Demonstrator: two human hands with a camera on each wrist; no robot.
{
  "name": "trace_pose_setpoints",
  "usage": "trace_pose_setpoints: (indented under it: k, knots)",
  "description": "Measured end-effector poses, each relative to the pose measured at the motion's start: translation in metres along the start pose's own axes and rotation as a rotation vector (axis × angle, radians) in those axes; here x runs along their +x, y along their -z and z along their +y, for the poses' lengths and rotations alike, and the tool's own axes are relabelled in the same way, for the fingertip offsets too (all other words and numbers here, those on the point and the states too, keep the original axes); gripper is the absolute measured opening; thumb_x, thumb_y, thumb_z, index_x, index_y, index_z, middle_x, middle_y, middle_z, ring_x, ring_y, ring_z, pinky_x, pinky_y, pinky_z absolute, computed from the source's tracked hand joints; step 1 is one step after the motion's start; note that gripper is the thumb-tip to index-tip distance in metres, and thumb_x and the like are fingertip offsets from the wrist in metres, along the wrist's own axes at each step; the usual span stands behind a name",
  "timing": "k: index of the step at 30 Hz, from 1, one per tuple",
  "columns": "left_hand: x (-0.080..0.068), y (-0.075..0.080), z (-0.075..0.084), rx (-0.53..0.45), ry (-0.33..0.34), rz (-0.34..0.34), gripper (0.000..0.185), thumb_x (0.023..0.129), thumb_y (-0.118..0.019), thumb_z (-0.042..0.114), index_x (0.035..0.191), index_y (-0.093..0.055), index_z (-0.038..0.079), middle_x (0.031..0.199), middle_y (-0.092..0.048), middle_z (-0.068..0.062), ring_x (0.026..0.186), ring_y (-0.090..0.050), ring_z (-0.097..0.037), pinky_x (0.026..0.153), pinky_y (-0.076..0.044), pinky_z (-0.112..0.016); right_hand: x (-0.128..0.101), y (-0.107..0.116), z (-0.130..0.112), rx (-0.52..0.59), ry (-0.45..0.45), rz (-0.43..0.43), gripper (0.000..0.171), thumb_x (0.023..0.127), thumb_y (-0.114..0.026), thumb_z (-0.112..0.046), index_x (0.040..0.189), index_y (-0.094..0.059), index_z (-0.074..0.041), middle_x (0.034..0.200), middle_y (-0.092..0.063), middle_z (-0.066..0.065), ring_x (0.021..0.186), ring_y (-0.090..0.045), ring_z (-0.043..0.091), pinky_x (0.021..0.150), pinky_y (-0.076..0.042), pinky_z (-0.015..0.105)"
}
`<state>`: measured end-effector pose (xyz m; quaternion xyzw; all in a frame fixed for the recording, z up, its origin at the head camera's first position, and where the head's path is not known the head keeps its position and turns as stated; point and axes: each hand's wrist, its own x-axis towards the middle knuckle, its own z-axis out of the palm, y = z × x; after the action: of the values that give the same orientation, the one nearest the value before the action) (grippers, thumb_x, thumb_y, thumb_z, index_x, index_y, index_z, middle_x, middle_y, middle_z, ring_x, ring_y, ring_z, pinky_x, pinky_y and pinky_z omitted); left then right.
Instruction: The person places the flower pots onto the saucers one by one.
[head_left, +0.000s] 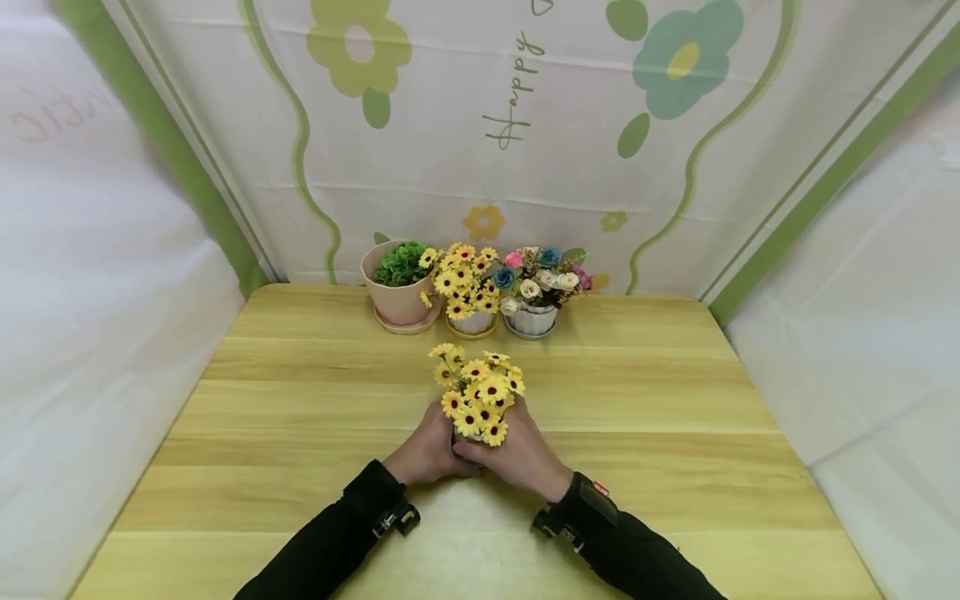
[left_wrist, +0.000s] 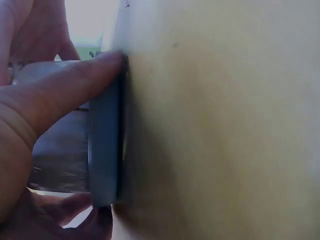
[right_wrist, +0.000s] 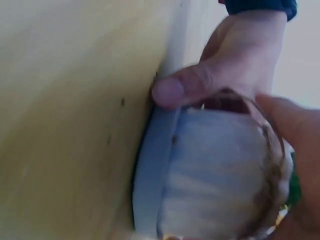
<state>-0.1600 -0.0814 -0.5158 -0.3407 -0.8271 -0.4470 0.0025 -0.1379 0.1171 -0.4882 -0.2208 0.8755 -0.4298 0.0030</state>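
Both hands hold a small pot of yellow artificial daisies (head_left: 483,400) near the middle of the table. My left hand (head_left: 429,450) grips it low, its thumb (left_wrist: 75,82) lying across the pot onto the rim of the blue-grey saucer (left_wrist: 105,155) and its fingers curled round the far side. My right hand (head_left: 525,454) curls round the upper part of the whitish pot (right_wrist: 220,170). In both wrist views the saucer is close to the wooden surface; whether it touches, I cannot tell. Blooms hide the pot in the head view.
At the table's (head_left: 300,400) back edge stand a pink pot (head_left: 401,302) with green foliage, another pot of yellow daisies (head_left: 465,279) and a ribbed pot of mixed roses (head_left: 534,318). Printed fabric (head_left: 465,167) hangs behind them, and white fabric flanks both sides.
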Motion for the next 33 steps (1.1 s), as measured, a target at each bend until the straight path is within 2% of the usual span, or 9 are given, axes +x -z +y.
trace_pose_setpoints:
  k: [4, 7, 10, 15, 20, 26, 33]
  knots:
    - [-0.004, 0.0, 0.008, 0.09, 0.018, 0.024, 0.108, 0.064, -0.103, 0.027, 0.155, -0.047, 0.014, 0.149, -0.058, -0.006, 0.139, -0.055, -0.02, 0.122, -0.045, -0.042, -0.012, 0.009, 0.003, 0.01, -0.066, -0.058, 0.119, 0.076, -0.096, -0.038, 0.168, -0.021, -0.028, 0.167, -0.034, 0.008, 0.154, -0.039, 0.025, 0.132, -0.031, 0.05]
    - [-0.006, 0.001, 0.017, 0.082, 0.068, 0.028, 0.113, 0.066, -0.102, 0.019, 0.16, -0.04, 0.017, 0.155, -0.052, -0.008, 0.146, -0.05, -0.025, 0.128, -0.039, -0.047, -0.019, 0.012, 0.005, -0.009, -0.084, -0.093, 0.128, 0.074, -0.098, -0.03, 0.17, -0.012, -0.023, 0.169, -0.028, 0.017, 0.154, -0.037, 0.032, 0.131, -0.031, 0.052]
    - [-0.006, -0.001, 0.026, 0.084, 0.13, 0.024, 0.11, 0.069, -0.099, 0.009, 0.161, -0.04, 0.016, 0.159, -0.048, -0.012, 0.149, -0.044, -0.03, 0.131, -0.033, -0.049, -0.023, 0.011, 0.007, -0.027, -0.08, -0.114, 0.127, 0.075, -0.097, -0.025, 0.17, -0.012, -0.016, 0.168, -0.03, 0.021, 0.154, -0.038, 0.034, 0.131, -0.031, 0.051]
    - [-0.004, -0.009, 0.037, 0.087, 0.197, 0.019, 0.094, 0.072, -0.092, -0.004, 0.155, -0.049, 0.005, 0.16, -0.041, -0.026, 0.151, -0.036, -0.043, 0.132, -0.027, -0.058, -0.025, 0.01, 0.007, -0.089, -0.031, -0.105, 0.118, 0.08, -0.094, -0.025, 0.169, -0.018, -0.013, 0.168, -0.033, 0.02, 0.155, -0.038, 0.035, 0.131, -0.031, 0.05]
    - [0.005, -0.017, 0.04, 0.093, 0.163, 0.028, 0.085, 0.073, -0.089, -0.009, 0.149, -0.055, 0.002, 0.158, -0.046, -0.026, 0.15, -0.036, -0.046, 0.131, -0.027, -0.06, -0.025, 0.015, 0.008, -0.167, -0.001, -0.068, 0.111, 0.081, -0.093, -0.025, 0.168, -0.026, -0.013, 0.169, -0.032, 0.024, 0.153, -0.038, 0.042, 0.128, -0.036, 0.057]
    - [0.015, -0.025, 0.04, 0.12, 0.16, 0.013, 0.077, 0.071, -0.09, -0.009, 0.142, -0.062, -0.003, 0.154, -0.051, -0.028, 0.146, -0.037, -0.051, 0.127, -0.028, -0.064, -0.022, 0.022, 0.014, -0.17, 0.014, -0.033, 0.106, 0.079, -0.095, -0.02, 0.164, -0.034, -0.01, 0.164, -0.04, 0.024, 0.146, -0.044, 0.044, 0.124, -0.041, 0.059]
    - [0.035, -0.035, 0.038, 0.152, 0.158, -0.031, 0.077, 0.073, -0.092, -0.002, 0.143, -0.06, -0.005, 0.155, -0.05, -0.029, 0.149, -0.035, -0.052, 0.129, -0.025, -0.066, -0.022, 0.031, 0.028, -0.18, -0.009, 0.035, 0.102, 0.073, -0.098, -0.015, 0.158, -0.042, -0.005, 0.154, -0.047, 0.03, 0.139, -0.052, 0.046, 0.119, -0.047, 0.059]
